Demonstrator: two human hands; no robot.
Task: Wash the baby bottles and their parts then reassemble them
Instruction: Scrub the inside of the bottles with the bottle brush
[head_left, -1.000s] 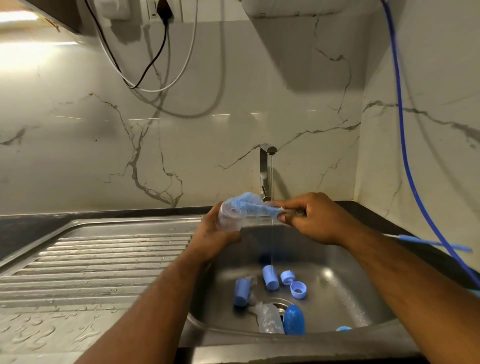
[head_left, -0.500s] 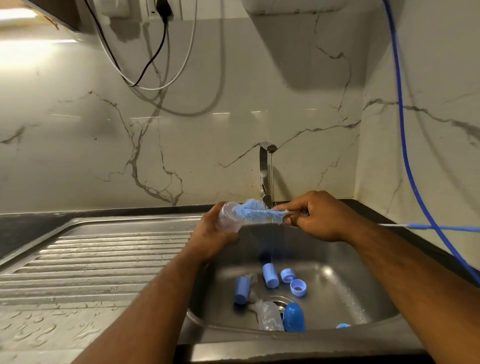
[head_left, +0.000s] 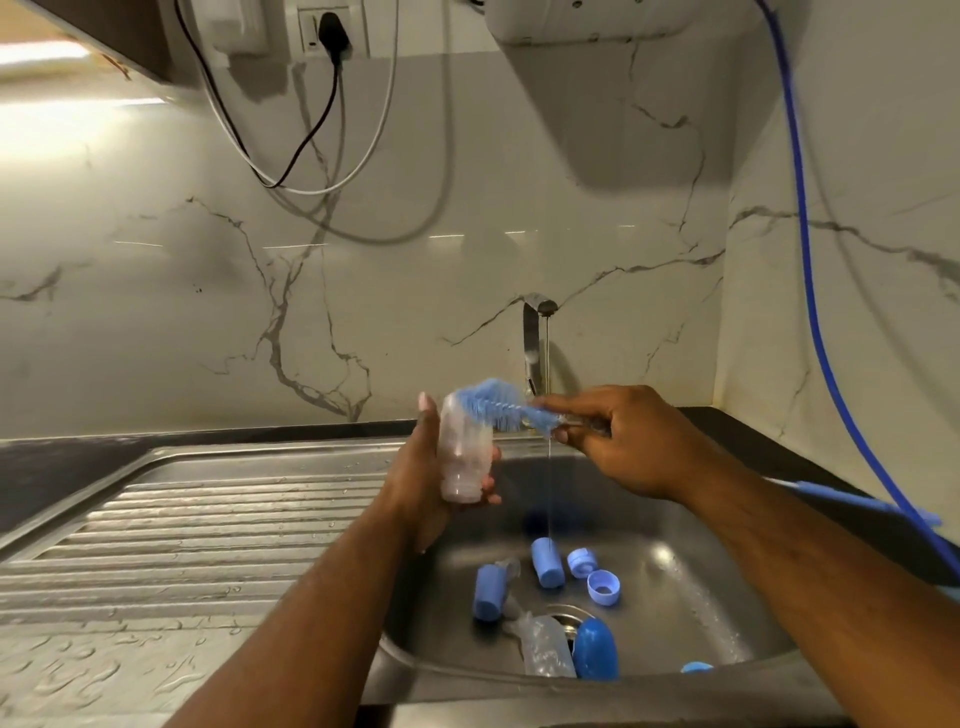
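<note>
Swung from sideways to nearly upright, the clear bottle (head_left: 464, 452) sits in the left hand (head_left: 415, 483), fingers wrapped round it. The right hand (head_left: 634, 441) pinches the brush (head_left: 498, 408), whose bristles are now outside at the bottle's top end. The open sink (head_left: 701, 597) at 6 o'clock holds blue parts (head_left: 546, 564), with a wet drainboard (head_left: 208, 519) at 9 and the tap (head_left: 535, 343) at 12.

The left forearm (head_left: 311, 597) and right forearm (head_left: 779, 561) reach forward and converge. The left hand (head_left: 423, 467) stands upright, one digit pointing up, the others curled round a clear bottle (head_left: 464, 457) — the right hand (head_left: 628, 441), knuckles up, pinches a blue brush (head_left: 493, 402) by its stem
</note>
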